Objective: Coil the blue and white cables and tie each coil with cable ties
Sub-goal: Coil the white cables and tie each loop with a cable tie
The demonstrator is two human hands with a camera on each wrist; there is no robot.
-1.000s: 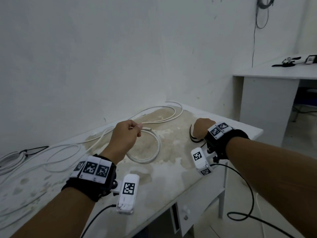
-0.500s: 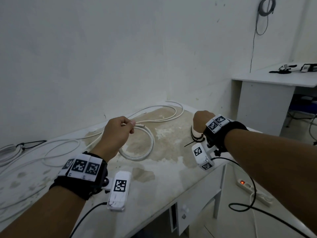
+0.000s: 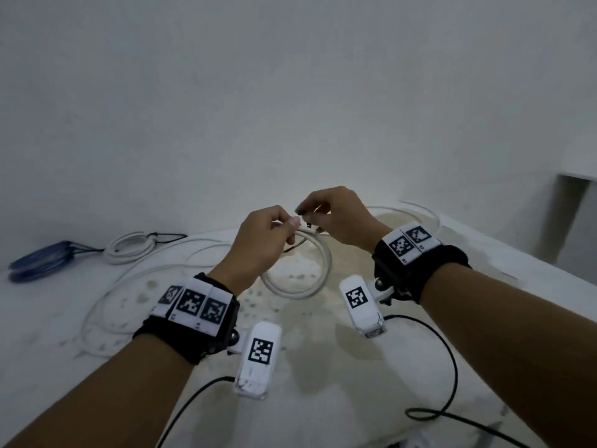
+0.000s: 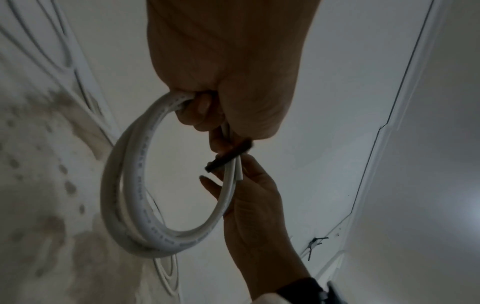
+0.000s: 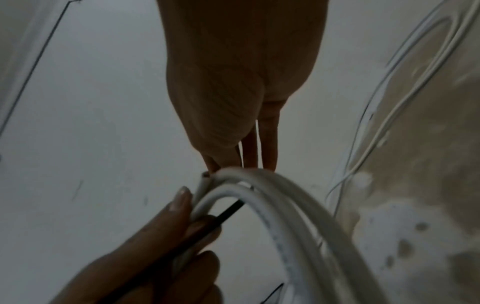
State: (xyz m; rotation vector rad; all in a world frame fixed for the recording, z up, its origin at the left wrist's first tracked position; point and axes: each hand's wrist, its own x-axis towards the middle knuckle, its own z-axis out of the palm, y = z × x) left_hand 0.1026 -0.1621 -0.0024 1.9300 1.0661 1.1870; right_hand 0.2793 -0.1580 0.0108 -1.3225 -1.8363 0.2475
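Note:
My left hand (image 3: 288,226) grips a small white cable coil (image 3: 300,279) at its top and holds it just above the table; the coil (image 4: 130,195) hangs as a loop below the fist. My right hand (image 3: 306,215) meets it from the right and pinches a black cable tie (image 4: 225,157) that lies across the coil's strands by the cut end. In the right wrist view the tie (image 5: 207,223) runs past the left fingers under the coil (image 5: 285,216). A blue cable coil (image 3: 42,260) lies at the far left, and a tied white coil (image 3: 129,247) sits beside it.
Loose white cable (image 3: 106,299) trails over the stained white table (image 3: 323,367) towards the wall and round the back right corner. Black wrist-camera leads (image 3: 449,376) hang off the front edge. A second white desk (image 3: 578,176) stands at the right.
My right hand has left the table's right side and come across to the left hand with a black tie. The view has swung left, bringing the blue and tied white coils into sight.

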